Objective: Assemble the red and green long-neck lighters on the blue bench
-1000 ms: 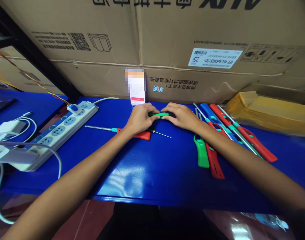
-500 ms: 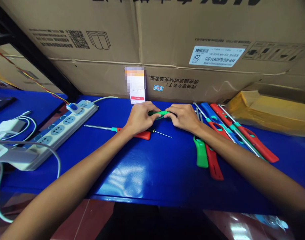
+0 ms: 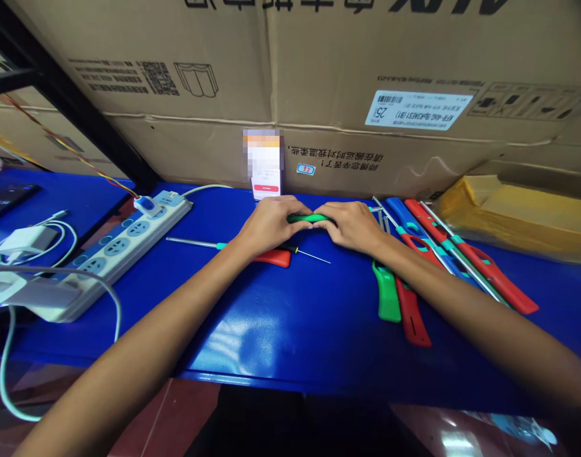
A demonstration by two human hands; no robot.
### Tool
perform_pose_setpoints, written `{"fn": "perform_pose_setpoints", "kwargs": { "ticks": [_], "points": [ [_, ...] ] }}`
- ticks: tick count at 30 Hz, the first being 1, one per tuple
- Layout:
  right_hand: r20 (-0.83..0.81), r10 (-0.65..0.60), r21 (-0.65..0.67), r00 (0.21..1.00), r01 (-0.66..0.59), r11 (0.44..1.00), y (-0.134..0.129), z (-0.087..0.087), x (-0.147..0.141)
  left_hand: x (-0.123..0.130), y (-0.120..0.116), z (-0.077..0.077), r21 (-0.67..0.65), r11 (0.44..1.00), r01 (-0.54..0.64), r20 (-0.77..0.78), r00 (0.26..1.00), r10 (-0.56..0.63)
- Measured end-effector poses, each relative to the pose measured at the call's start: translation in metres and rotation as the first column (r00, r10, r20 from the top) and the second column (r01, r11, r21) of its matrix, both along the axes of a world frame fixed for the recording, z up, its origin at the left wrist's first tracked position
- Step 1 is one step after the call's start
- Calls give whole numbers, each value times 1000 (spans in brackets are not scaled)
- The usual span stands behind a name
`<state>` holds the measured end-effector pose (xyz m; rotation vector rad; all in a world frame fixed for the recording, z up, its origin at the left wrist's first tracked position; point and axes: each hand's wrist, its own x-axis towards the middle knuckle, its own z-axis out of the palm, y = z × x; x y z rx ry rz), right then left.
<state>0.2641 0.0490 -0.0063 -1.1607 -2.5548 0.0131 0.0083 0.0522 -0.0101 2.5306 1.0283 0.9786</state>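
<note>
Both my left hand [image 3: 271, 225] and my right hand [image 3: 352, 227] grip a green plastic handle [image 3: 307, 218], whose ends are hidden in my fingers. Below my left hand, a red plastic handle [image 3: 274, 258] lies with a long metal rod [image 3: 195, 242] pointing left. A thin black-handled screwdriver [image 3: 309, 255] lies just below my hands. Right of my right forearm lie a green handle piece [image 3: 387, 293] and a red handle piece [image 3: 411, 314]. Further right, several long red and blue tools with metal rods [image 3: 485, 273] lie side by side.
All this rests on a blue table [image 3: 271, 343]. A white power strip [image 3: 124, 247] with a charger [image 3: 26, 240] and cables is at left. A blurred card [image 3: 266, 171] leans on a large cardboard box [image 3: 366, 63]. A yellow package [image 3: 514, 228] is at right.
My hands have drawn slightly closer together around the green handle, covering more of it. The whole view has shifted a little.
</note>
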Motion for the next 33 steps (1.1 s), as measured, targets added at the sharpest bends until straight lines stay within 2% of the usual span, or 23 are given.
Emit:
{"fn": "perform_pose_setpoints", "kwargs": {
  "ticks": [3,8,10,14,23,28,33],
  "points": [
    [-45,-39,32,998,40,999,2,-2,2,-16,8,4,20,1000,-14,-116,993,16],
    [-68,-59,59,996,63,996,5,-2,5,-28,11,10,22,1000,7,-185,983,-3],
    [-79,-66,64,995,71,995,6,-2,6,-28,11,9,24,1000,0,-234,972,5],
    [-106,-75,77,992,83,994,7,0,8,-26,9,7,9,996,-87,-322,943,85],
    [-79,-79,45,994,82,996,7,5,10,-15,0,9,-32,975,-220,-350,916,195],
    [-23,-95,22,995,95,995,3,5,6,-7,-7,12,-24,985,-169,-422,895,143],
    [25,-58,28,998,57,998,-2,6,-2,1,-7,10,-23,998,-57,-371,927,45]
  ]
}}
